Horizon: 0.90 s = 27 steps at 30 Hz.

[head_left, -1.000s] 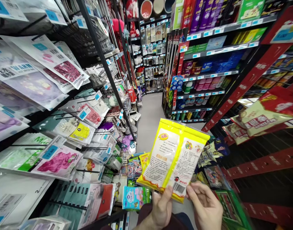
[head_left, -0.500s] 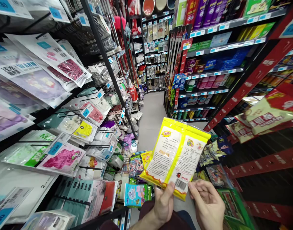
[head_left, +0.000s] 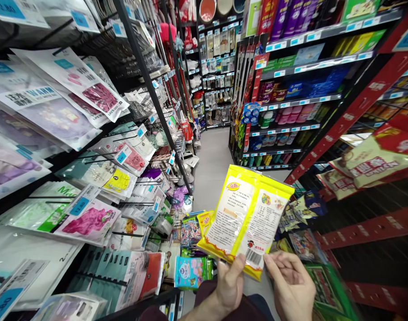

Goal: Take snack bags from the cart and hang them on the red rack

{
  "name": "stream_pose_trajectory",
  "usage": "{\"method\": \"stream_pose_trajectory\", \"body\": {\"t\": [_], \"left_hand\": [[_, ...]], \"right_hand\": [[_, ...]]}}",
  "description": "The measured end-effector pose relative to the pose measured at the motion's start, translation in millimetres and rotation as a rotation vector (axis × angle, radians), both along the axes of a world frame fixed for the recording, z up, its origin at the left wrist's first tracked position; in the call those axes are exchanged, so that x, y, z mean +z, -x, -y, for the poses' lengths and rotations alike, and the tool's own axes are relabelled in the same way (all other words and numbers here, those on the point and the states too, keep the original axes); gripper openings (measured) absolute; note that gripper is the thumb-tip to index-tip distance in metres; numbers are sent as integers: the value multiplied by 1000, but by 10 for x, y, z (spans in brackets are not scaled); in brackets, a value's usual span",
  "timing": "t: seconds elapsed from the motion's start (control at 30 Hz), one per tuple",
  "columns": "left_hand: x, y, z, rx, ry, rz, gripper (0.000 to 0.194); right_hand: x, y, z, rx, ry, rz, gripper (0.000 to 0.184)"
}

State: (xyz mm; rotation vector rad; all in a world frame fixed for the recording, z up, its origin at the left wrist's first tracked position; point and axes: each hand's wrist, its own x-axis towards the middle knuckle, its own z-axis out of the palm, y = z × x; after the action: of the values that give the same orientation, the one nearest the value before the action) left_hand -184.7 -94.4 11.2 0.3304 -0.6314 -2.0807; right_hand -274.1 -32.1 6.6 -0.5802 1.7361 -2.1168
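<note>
Yellow snack pkt (head_left: pixel 247 218) is up in front of the person, tilted, printed back w/ barcode (head_left: pixel 254 257) facing the camera, above the aisle floor (head_left: pixel 210 156). L hand (head_left: pixel 229 285) has it by the bottom edge: thumb on near face just beside the barcode, fingers mostly hidden behind, so closed on it. R hand (head_left: pixel 291 285) is at the lower R corner, thumb + fingertips drawn close together right by the edge; can't tell if they pinch the film or only touch it. Pkt is prob. light, slick thin plastic, soft mid-panel, bit stiffer along the top seal; contents not visible, might crush if squeezed. Best hold imo: flat edges/corners, not the middle. Blue pkt (head_left: pixel 190 273) + small yellow pkt (head_left: pixel 205 221) are nearby, L of it; pink glove pack (head_left: pixel 90 218) hangs well apart, far L
</note>
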Motion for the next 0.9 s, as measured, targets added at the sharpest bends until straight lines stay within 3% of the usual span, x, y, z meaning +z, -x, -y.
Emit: {"method": "stream_pose_trajectory", "body": {"t": [0.23,0.47,0.67,0.9], "left_hand": [[-16,-5,31,39,-36,41,74],[-65,9,32,59,-47,39,74],[-98,34,34,52,-51,62,73],[-125,53,34,46,-58,89,72]], "right_hand": [[-63,33,41,108,-58,114,36],[-167,103,61,151,-164,58,45],[-159,98,104,266,-201,61,36],[-155,94,132,227,-204,35,34]]}}
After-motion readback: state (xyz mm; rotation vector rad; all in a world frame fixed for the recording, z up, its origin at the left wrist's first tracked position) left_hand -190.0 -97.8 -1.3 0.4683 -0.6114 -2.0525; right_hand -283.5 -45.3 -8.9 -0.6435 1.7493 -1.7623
